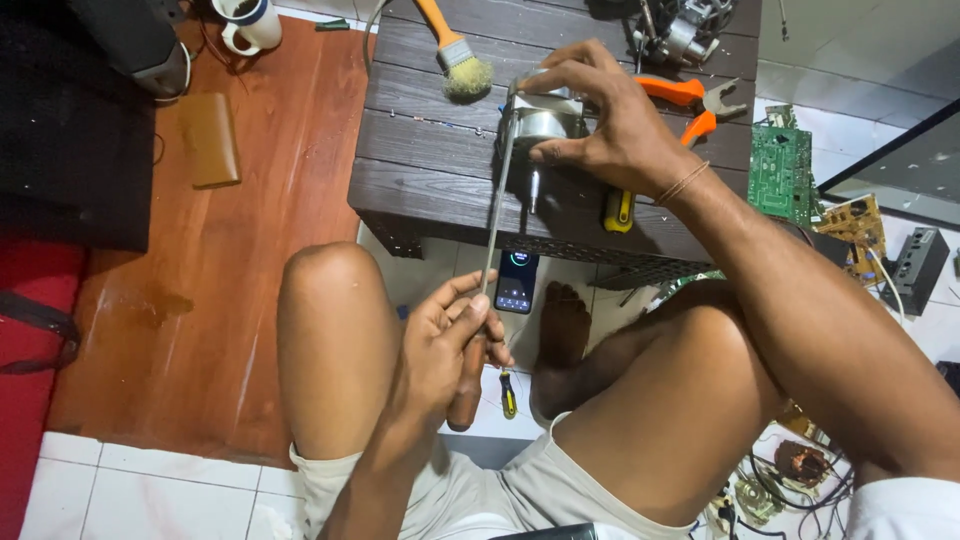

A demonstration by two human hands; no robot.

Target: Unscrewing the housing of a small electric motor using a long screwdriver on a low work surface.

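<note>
A round silver metal motor part (538, 125) sits near the front of a low dark wooden table (420, 170). My right hand (600, 110) grips it from above, fingers wrapped over its top and side. My left hand (450, 335), low between my knees, is shut on the brown wooden handle of a long screwdriver (492, 230). The thin steel shaft runs up and to the right, and its tip meets the left side of the motor part.
On the table lie a paintbrush (458, 55), orange pliers (695, 100) and a yellow-handled tool (618, 210). A lit phone (517, 282) and a small screwdriver (508, 395) lie on the floor. Circuit boards (782, 170) and wires lie to the right; a mug (250, 25) stands far left.
</note>
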